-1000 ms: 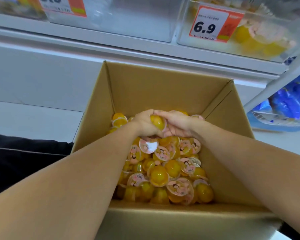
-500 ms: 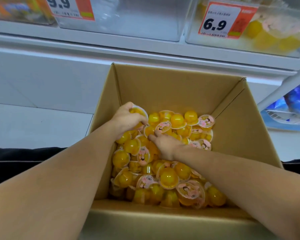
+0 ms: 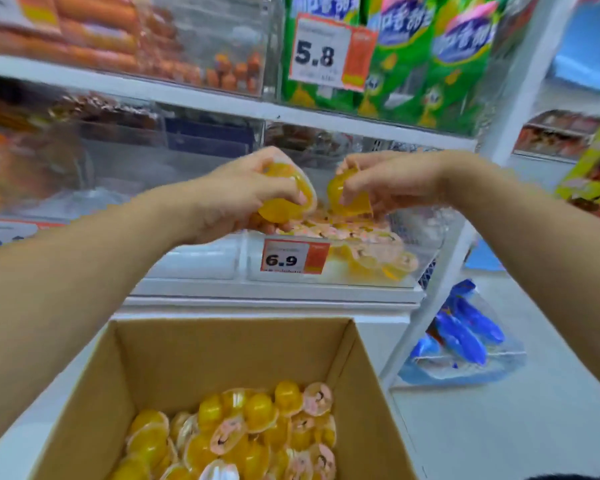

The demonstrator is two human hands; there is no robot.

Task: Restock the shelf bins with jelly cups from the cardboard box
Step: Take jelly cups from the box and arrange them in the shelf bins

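Above the clear shelf bin [image 3: 426, 237] that carries the 6.9 price tag [image 3: 293, 256], both hands are raised side by side, each holding jelly cups. Left hand [image 3: 236, 195] has its fingers [image 3: 284, 188] curled round a clutch of yellow jelly cups [image 3: 284, 188], thumb across the top and more cups cradled beneath in the palm. Right hand [image 3: 392, 181] pinches and curls around another yellow cup [image 3: 347, 195], which hangs just over the bin's mouth; the two hands are near each other but apart. Inside the bin lies a layer of cups, pink lids upward at the back and yellow bodies showing through the front wall. Below, nearer the person, the cardboard box [image 3: 222, 348] stands open, with a heap of loose cups [image 3: 250, 434] piled in its bottom. Higher shelves hold green snack bags [image 3: 430, 64] behind a 5.8 tag [image 3: 329, 51] and orange sausages [image 3: 94, 32]. Blue packets [image 3: 465, 334] lie low on the right.
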